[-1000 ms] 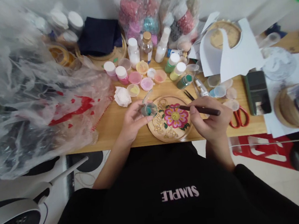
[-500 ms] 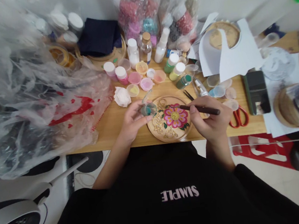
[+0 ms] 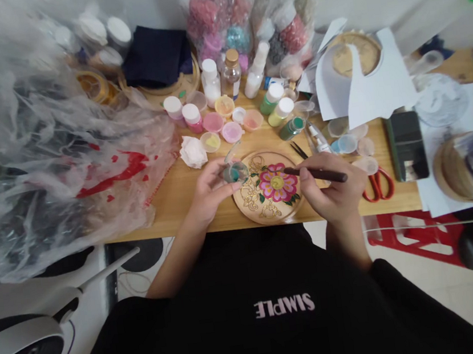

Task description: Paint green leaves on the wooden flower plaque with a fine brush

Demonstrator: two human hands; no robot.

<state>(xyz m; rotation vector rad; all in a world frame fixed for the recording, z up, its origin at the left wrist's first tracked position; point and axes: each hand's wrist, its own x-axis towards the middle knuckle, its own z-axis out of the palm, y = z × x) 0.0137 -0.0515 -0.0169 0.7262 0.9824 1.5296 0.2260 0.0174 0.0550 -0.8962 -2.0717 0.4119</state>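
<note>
A small clear cup point(image 3: 236, 172) with teal-green stuff inside is pinched between the thumb and fingers of my left hand point(image 3: 210, 191), over the left rim of a round wooden plaque point(image 3: 253, 214). The plaque carries a pink flower point(image 3: 278, 183) with a yellow middle, green leaves and gold outlined scrolls. My right hand point(image 3: 330, 185) is closed around a dark brown, pen-like tool point(image 3: 320, 173). Its tip points left over the flower's upper right petals; whether it touches them I cannot tell. Black tweezers point(image 3: 299, 150) lie just beyond the plaque.
Open cups of pink point(image 3: 214, 123) and yellow powder stand behind the plaque, with lidded jars point(image 3: 272, 98) beyond. Red-handled scissors point(image 3: 378, 185) and a phone point(image 3: 406, 144) lie at right. Crumpled plastic point(image 3: 123, 168) covers the left side. A white tissue point(image 3: 193, 152) sits near my left hand.
Almost nothing differs. The brown tool and my right hand have shifted very slightly left; the cup stays in my left hand at the same place.
</note>
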